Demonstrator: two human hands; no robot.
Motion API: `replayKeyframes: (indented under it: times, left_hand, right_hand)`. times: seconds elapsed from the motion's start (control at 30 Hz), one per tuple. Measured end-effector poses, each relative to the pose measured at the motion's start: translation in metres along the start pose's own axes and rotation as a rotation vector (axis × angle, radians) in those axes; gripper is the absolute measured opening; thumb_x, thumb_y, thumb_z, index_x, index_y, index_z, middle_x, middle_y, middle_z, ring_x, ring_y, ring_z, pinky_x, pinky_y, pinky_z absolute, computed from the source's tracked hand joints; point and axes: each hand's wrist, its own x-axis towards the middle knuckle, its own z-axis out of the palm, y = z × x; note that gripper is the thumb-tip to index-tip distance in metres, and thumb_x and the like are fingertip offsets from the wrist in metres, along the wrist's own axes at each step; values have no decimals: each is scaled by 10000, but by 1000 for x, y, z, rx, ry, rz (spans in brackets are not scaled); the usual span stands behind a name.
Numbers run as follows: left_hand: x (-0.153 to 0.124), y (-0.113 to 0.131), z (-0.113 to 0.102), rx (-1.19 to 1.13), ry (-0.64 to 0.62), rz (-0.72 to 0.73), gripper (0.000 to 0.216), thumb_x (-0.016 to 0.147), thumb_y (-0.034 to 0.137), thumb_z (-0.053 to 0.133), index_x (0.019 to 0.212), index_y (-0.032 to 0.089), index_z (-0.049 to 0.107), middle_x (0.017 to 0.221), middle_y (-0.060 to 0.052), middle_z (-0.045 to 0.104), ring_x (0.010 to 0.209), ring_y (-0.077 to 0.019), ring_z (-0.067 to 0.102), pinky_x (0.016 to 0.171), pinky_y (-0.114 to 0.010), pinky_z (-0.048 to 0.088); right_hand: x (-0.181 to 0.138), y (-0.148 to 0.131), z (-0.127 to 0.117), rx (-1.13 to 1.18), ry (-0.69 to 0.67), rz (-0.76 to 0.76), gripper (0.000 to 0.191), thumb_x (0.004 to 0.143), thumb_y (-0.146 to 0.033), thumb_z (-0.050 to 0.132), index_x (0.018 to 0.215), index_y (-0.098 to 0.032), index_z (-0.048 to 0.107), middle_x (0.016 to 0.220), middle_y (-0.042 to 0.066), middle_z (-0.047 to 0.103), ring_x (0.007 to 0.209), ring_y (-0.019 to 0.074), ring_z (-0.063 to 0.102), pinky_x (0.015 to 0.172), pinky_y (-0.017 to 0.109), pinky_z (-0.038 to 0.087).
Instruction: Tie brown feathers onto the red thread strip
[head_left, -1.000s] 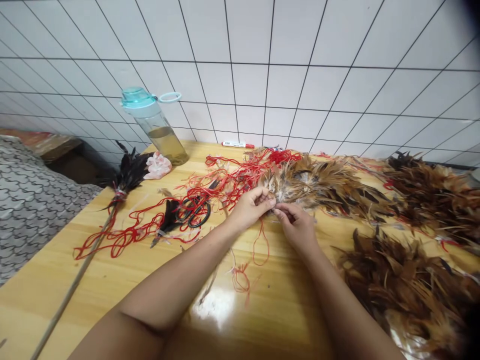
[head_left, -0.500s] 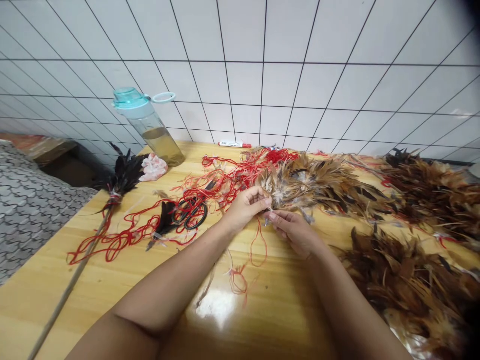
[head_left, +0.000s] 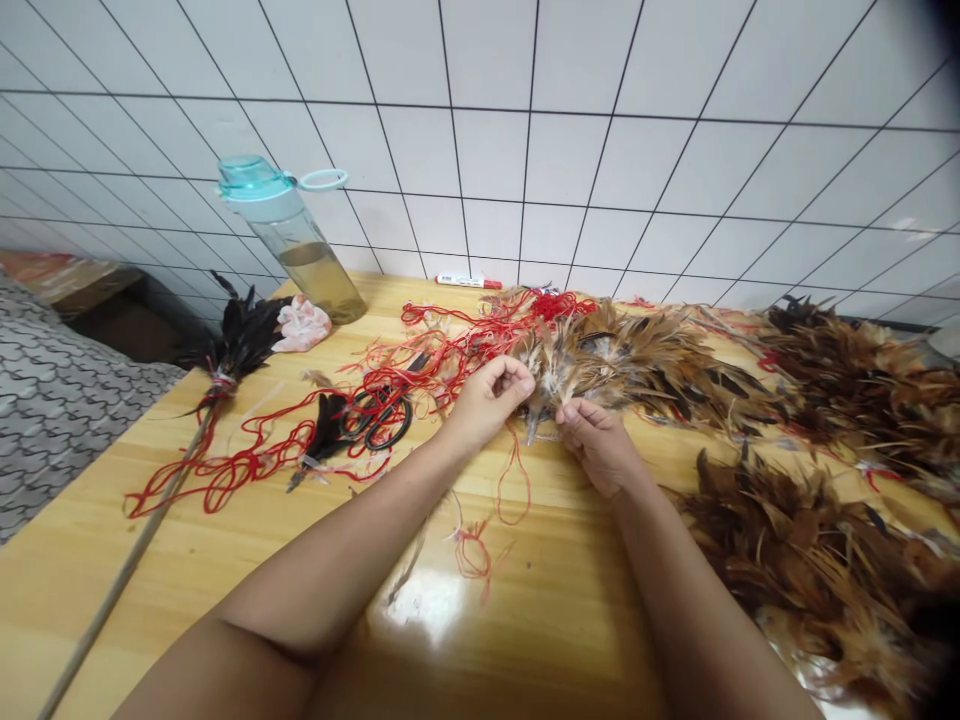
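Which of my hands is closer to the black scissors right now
Left. Your left hand is just right of the scissors; your right hand is farther right, beyond the left one.

Bright, glare on table [head_left: 427,610]; edges perhaps warped.

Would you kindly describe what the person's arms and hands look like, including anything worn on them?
Both forearms are bare up to the frame edge, with no sleeves showing. The left hand and right hand wear no gloves; no watch, bracelet or ring shows on them.
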Motion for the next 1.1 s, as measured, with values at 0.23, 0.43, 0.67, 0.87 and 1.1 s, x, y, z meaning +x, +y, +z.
replayKeyframes:
  times: [0.23, 0.43, 0.67, 0.87, 1.1]
  left_hand:
    - [-5, -6, 7, 93, -204, -71, 300, 778, 438, 617, 843, 147, 589, 700, -4, 589, 590, -95, 478, 559, -222, 366]
    - [-5, -13, 8, 123, -158, -41, 203, 774, 346, 617, 762, 163, 528, 636, 34, 502, 563, -81, 455, 544, -206, 361]
    - [-1, -3, 2, 247, -121, 33, 220, 832, 379, 542, 805, 161, 563, 695, 9, 563, 625, -103, 495, 593, -223, 371]
    - [-5, 7, -3, 861, -226, 67, 271, 783, 396, 606, 625, 182, 554, 633, 3, 548, 576, -124, 449, 568, -254, 295]
    - [-12, 0, 4, 1036, -229, 64, 150, 762, 303, 615, 664, 200, 569, 715, -35, 584, 611, -157, 484, 583, -272, 303]
  right_hand:
    - [3, 1, 3, -320, 68, -322, 202, 786, -381, 593, 693, -202, 611, 667, -6, 536, 653, 133, 480, 643, 265, 385]
    - [3, 6, 9, -541, 102, -402, 170, 780, -319, 584, 658, -203, 607, 655, 0, 539, 669, 150, 498, 651, 278, 403]
    - [5, 8, 5, -475, 156, -345, 175, 769, -345, 586, 689, -205, 656, 692, 6, 590, 700, 158, 528, 702, 292, 416]
    - [6, 8, -3, -390, 368, -299, 211, 801, -375, 555, 756, -192, 651, 791, 33, 643, 793, 181, 565, 792, 325, 421]
    - [4, 8, 1, -504, 374, -338, 216, 826, -366, 528, 767, -198, 649, 785, 43, 633, 770, 179, 552, 755, 313, 424]
